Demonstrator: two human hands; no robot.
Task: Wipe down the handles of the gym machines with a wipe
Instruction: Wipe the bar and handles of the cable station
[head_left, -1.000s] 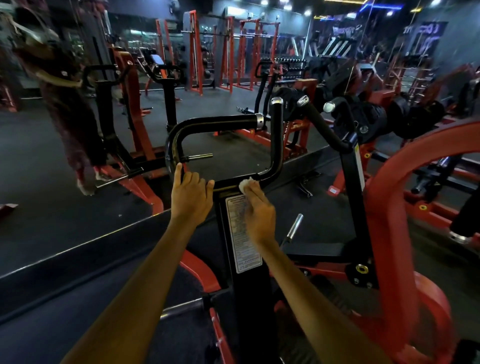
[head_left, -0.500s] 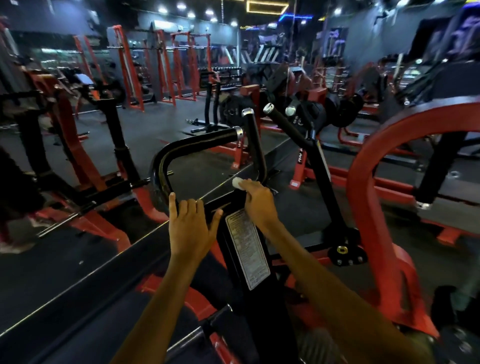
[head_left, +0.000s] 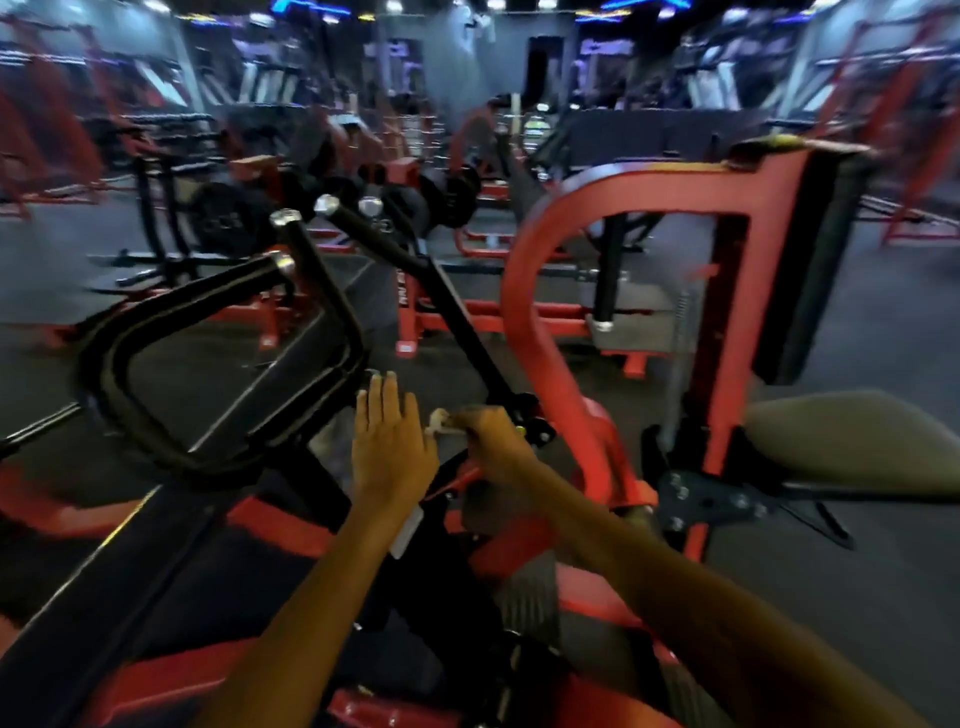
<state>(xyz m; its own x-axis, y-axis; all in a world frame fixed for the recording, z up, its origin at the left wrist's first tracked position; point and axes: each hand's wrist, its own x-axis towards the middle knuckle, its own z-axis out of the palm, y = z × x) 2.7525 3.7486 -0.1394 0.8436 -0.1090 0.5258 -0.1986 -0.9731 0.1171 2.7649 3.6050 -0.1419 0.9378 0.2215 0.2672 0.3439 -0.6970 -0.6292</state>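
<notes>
Red curved machine frame (head_left: 524, 291), olive seat pad (head_left: 852, 436), black weight plate (head_left: 223, 221), dark floor (head_left: 857, 332)

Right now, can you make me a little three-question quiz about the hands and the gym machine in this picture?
1. True or false: the left hand grips the looped black handle bar.
2. Which hand holds the small white wipe? A) left B) right C) neither
3. Fill in: the big curved frame to the right of the hands is painted ____.

Key
1. False. The left hand is open, fingers straight, beside the bar's lower end.
2. B. The right hand is curled around the wipe, which pokes out on the side toward the left hand.
3. Red.
</notes>
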